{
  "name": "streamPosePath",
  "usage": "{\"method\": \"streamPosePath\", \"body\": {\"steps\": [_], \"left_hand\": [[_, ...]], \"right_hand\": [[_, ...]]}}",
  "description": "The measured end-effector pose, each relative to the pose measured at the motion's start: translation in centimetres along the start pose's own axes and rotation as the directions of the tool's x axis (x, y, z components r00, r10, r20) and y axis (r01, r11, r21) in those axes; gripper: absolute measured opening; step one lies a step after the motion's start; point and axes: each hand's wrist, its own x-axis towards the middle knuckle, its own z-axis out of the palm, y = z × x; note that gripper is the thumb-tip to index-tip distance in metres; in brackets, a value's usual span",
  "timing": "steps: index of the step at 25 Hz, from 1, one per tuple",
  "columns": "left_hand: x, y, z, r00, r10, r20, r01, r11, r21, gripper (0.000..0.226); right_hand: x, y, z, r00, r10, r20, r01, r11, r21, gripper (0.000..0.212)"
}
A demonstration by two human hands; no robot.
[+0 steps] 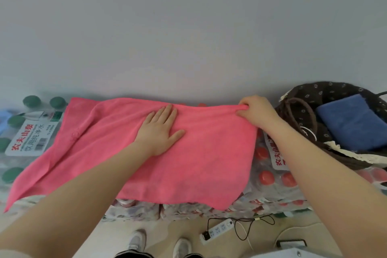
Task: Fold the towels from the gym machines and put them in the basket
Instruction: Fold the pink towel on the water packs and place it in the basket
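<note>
- Since the pink towel [171, 153] covers most of the middle, whatever's under it is mostly hidden. From what pokes out, it's lying on shrink-wrapped packs of water bottles [270, 174] that serve as the counter: green caps at 9 o'clock, red caps at 3 o'clock of the towel.
- left hand [160, 130] lies flat on the towel near its far edge, fingers straight and spread, pressing down.
- right hand [254, 112] is at the towel's far right corner, fingers curled, pinching the fabric there. The corner itself is buried inside the grip.
- Towel's left end trails down toward 8 o'clock and hangs off the front of the packs; the near right corner also droops past the front edge.
- basket [303, 132] sits at 3 o'clock, just beside the right wrist. It's dark with a flowery lining and gets cut off by the frame edge. A folded blue towel [349, 121] is inside it, also partly cut off.
- Label on the left pack [31, 140] is readable-ish; the right one is half behind the forearm.
- Far edge butts right up against a plain wall [188, 27].
- Down at 6 o'clock: floor with a power strip [217, 229], a black cord, and shoe tips [138, 241]. Something pale blue at the far left edge, can't tell what.
</note>
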Motion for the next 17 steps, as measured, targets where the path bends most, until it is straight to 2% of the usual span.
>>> {"method": "streamPosePath", "body": {"steps": [2, 3, 5, 8, 10, 12, 14, 17], "left_hand": [[-0.5, -0.3, -0.8, 0.999, 0.027, -0.02, -0.029, 0.993, -0.114, 0.097], [-1.1, -0.7, -1.3, 0.998, 0.027, -0.057, -0.038, 0.979, -0.199, 0.092], [-2.8, -2.1, -2.3, 0.989, -0.01, -0.15, -0.034, 0.957, -0.287, 0.076], [-6.5, -6.0, -3.3, 0.949, -0.137, -0.284, 0.067, 0.968, -0.242, 0.057], [-9.1, -8.8, -4.0, 0.91, -0.269, -0.314, 0.211, 0.955, -0.208, 0.046], [-11.5, -11.3, -4.4, 0.859, -0.423, -0.288, 0.375, 0.904, -0.208, 0.042], [-13.8, -13.6, -4.6, 0.817, -0.529, -0.231, 0.495, 0.848, -0.191, 0.052], [-16.0, -16.2, -4.5, 0.821, -0.559, -0.119, 0.545, 0.828, -0.132, 0.053]], "right_hand": [[0.3, -1.7, 1.3, 0.99, -0.018, -0.137, 0.003, 0.994, -0.113, 0.03], [0.2, -3.3, 2.2, 0.984, -0.083, -0.16, 0.06, 0.988, -0.141, 0.035], [-0.1, -7.4, 3.7, 0.945, -0.276, -0.173, 0.266, 0.961, -0.082, 0.036], [-0.8, -15.2, 5.4, 0.831, -0.539, -0.136, 0.55, 0.833, 0.062, 0.026], [-0.8, -20.2, 6.7, 0.769, -0.628, -0.117, 0.639, 0.756, 0.139, 0.023], [-0.5, -24.7, 7.9, 0.743, -0.66, -0.112, 0.664, 0.705, 0.248, 0.022], [0.1, -28.6, 9.1, 0.728, -0.678, -0.101, 0.67, 0.673, 0.314, 0.024], [0.9, -33.0, 10.9, 0.664, -0.747, 0.022, 0.72, 0.647, 0.249, 0.033]]}}
